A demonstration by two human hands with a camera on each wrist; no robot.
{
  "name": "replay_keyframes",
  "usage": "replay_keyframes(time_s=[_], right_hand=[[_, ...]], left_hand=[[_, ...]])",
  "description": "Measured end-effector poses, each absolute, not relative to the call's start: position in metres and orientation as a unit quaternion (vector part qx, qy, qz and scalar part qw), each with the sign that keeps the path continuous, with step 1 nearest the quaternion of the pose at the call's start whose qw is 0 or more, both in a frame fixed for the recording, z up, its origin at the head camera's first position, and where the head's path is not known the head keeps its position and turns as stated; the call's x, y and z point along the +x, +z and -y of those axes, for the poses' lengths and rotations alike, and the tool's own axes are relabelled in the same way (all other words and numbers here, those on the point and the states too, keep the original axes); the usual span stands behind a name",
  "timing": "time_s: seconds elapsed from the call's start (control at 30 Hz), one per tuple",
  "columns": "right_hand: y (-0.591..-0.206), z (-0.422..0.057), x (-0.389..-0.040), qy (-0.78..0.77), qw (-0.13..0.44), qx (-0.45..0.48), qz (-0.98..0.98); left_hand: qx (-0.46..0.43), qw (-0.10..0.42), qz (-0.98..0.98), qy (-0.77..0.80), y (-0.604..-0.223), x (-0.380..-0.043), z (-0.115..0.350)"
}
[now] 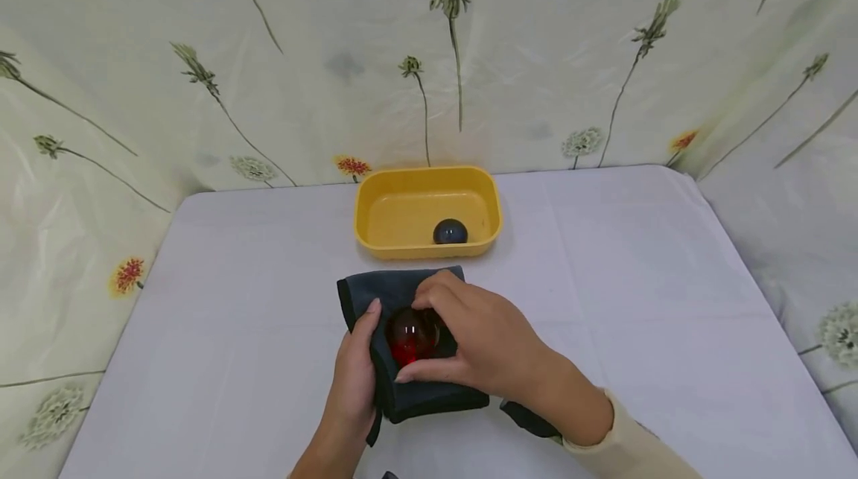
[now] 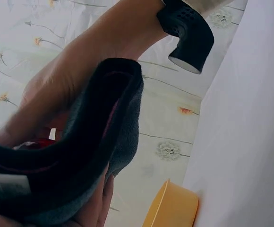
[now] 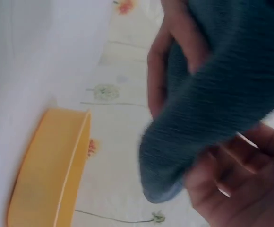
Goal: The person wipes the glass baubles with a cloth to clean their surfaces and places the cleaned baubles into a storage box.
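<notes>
A clear dark-red ball (image 1: 410, 341) lies on a folded dark blue-grey cloth (image 1: 395, 285) with black edging. My left hand (image 1: 355, 375) holds the cloth from the left, thumb on top and fingers beneath. Round the ball curl the thumb and fingers of my right hand (image 1: 489, 337), from the right side. In the left wrist view the cloth (image 2: 123, 113) bends upward, showing its dark border and a white label (image 2: 7, 185); only a bit of red ball shows behind it. The cloth (image 3: 212, 99) hides the ball in the right wrist view.
Just beyond the cloth stands a yellow tray (image 1: 389, 249) with a dark grey-blue ball (image 1: 450, 231) inside, near its front right. A white cover (image 1: 637, 278) lies over the table. Flower-patterned sheets (image 1: 302, 92) hang behind and at both sides. A black device (image 2: 189, 38) sits on my right wrist.
</notes>
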State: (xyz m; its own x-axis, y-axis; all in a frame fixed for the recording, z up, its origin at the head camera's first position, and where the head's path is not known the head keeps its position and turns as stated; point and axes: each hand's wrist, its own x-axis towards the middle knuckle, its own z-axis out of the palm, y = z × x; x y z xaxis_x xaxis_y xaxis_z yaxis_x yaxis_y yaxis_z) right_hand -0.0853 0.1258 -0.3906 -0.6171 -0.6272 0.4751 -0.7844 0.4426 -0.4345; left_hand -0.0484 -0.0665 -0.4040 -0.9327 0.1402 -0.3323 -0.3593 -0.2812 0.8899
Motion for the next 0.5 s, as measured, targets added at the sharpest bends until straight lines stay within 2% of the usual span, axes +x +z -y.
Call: replay_keyframes(time_s=[0.13, 0.23, 0.37, 0.5], right_hand=[[-0.385, -0.137, -0.086, 0.355, 0.027, 0.452, 0.818], [-0.381, -0.144, -0.089, 0.377, -0.013, 0.476, 0.794], [-0.379, -0.144, -0.090, 0.399, -0.008, 0.475, 0.784], [-0.381, -0.138, -0.086, 0.381, 0.056, 0.462, 0.798]], left_hand=[[-0.090, 0.151, -0.583, 0.794, -0.404, -0.048, 0.069], [-0.093, 0.147, -0.582, 0.794, -0.404, -0.048, 0.070], [-0.090, 0.151, -0.574, 0.800, -0.403, -0.048, 0.070], [-0.084, 0.143, -0.571, 0.804, -0.404, -0.049, 0.068]])
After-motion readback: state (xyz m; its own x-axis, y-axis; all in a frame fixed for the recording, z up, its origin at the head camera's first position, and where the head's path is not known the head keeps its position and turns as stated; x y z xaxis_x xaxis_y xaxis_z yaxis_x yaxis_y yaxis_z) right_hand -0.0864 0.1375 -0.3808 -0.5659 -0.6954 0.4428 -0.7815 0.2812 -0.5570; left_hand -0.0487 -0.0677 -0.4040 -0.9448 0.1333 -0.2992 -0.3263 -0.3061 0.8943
